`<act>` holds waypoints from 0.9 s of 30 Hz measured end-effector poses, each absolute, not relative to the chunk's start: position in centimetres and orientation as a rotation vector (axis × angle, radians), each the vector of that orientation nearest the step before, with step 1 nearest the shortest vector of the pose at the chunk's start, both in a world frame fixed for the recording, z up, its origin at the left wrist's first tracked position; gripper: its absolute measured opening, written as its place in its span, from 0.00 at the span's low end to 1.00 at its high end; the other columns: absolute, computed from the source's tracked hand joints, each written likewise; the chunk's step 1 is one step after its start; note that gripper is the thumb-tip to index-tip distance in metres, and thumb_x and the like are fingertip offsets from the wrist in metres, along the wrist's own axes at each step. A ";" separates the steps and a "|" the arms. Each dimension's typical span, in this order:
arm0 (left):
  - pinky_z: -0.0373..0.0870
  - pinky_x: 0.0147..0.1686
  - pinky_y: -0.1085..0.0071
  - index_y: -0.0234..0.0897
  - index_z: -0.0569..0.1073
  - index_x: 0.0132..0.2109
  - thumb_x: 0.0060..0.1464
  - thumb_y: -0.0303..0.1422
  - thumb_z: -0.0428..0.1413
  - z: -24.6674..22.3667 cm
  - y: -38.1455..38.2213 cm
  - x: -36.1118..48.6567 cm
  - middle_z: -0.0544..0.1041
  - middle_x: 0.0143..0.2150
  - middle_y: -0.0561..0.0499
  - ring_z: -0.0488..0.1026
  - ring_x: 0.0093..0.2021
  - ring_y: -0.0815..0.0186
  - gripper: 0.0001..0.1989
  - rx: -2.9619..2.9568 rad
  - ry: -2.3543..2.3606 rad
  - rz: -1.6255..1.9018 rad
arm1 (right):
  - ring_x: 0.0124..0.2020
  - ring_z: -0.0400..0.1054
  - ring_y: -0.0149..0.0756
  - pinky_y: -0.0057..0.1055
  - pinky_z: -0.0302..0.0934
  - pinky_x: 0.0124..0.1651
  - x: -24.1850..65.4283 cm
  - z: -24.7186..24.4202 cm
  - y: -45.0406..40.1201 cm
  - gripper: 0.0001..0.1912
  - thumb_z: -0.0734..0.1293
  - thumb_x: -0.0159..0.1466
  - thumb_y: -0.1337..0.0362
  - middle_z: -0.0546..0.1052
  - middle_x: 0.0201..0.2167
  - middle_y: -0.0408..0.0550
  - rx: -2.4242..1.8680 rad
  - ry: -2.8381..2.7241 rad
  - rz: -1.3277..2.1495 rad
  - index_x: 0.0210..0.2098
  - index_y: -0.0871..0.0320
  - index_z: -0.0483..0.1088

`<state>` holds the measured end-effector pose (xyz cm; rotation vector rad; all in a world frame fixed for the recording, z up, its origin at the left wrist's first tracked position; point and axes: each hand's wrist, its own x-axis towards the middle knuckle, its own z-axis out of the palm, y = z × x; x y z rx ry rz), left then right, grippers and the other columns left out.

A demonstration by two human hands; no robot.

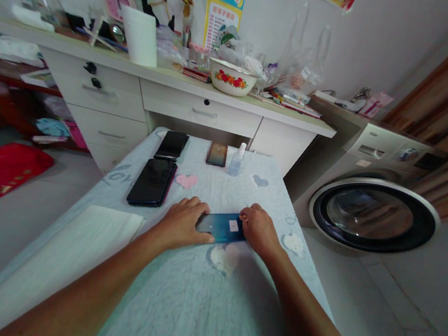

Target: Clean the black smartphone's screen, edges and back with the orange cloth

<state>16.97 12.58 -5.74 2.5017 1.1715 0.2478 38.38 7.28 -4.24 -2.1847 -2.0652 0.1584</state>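
One blue phone [221, 228], lying crosswise on the surface [204, 310], between both hands. Left hand [187, 223]: grip clamped on its left end, thumb on the near edge. Right hand [259, 230]: grip closed on its right end. Two dark phones [151, 181] [171, 145], far left. One spray bottle [237, 160], far side.

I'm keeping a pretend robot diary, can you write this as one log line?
left hand: holds blue phone, left end | right hand: holds right end | farther off: spray bottle
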 end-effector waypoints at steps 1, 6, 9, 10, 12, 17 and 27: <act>0.64 0.45 0.62 0.42 0.69 0.47 0.41 0.52 0.59 -5.9 12.5 17.0 0.69 0.46 0.48 0.66 0.47 0.54 0.28 2.490 1.174 0.276 | 0.36 0.66 0.34 0.27 0.54 0.39 38.0 -4.5 7.3 0.14 0.57 0.66 0.69 0.71 0.36 0.51 -2.148 -2.056 0.156 0.36 0.58 0.75; 0.62 0.46 0.61 0.42 0.69 0.46 0.42 0.52 0.59 -6.5 12.4 16.8 0.69 0.46 0.48 0.66 0.48 0.54 0.27 2.463 1.140 0.391 | 0.40 0.66 0.34 0.27 0.56 0.41 36.2 -5.1 7.3 0.12 0.59 0.65 0.69 0.71 0.37 0.50 -2.010 -2.053 0.191 0.38 0.57 0.75; 0.62 0.46 0.61 0.41 0.68 0.47 0.40 0.53 0.61 -6.9 12.4 16.8 0.69 0.47 0.48 0.65 0.48 0.54 0.30 2.452 1.123 0.416 | 0.41 0.65 0.34 0.26 0.56 0.42 35.5 -5.3 7.2 0.13 0.59 0.64 0.71 0.72 0.37 0.49 -1.938 -2.073 0.219 0.37 0.57 0.75; 0.62 0.46 0.61 0.41 0.68 0.48 0.38 0.53 0.62 -7.0 12.4 16.8 0.69 0.47 0.48 0.65 0.48 0.54 0.32 2.451 1.115 0.418 | 0.40 0.65 0.34 0.27 0.56 0.42 35.3 -5.4 7.1 0.13 0.59 0.64 0.71 0.72 0.37 0.49 -1.901 -2.093 0.220 0.37 0.57 0.75; 0.62 0.47 0.61 0.40 0.67 0.49 0.34 0.52 0.64 -7.3 12.4 16.8 0.68 0.48 0.47 0.64 0.49 0.54 0.36 2.455 1.098 0.418 | 0.39 0.64 0.33 0.27 0.56 0.42 35.0 -5.8 7.0 0.12 0.60 0.63 0.72 0.71 0.37 0.48 -1.816 -2.155 0.204 0.36 0.57 0.75; 0.62 0.48 0.61 0.40 0.65 0.49 0.32 0.47 0.66 -7.5 12.3 16.7 0.67 0.49 0.47 0.63 0.49 0.54 0.36 2.460 1.115 0.383 | 0.40 0.63 0.34 0.28 0.56 0.43 34.8 -6.5 7.0 0.12 0.60 0.63 0.72 0.71 0.37 0.47 -1.704 -2.238 0.133 0.36 0.55 0.75; 0.62 0.46 0.61 0.41 0.65 0.47 0.33 0.46 0.65 -6.8 12.2 16.7 0.66 0.47 0.48 0.63 0.48 0.55 0.33 2.446 1.134 0.340 | 0.41 0.64 0.36 0.28 0.56 0.43 36.4 -6.1 7.2 0.13 0.58 0.67 0.66 0.71 0.37 0.50 -1.994 -2.021 0.075 0.39 0.55 0.75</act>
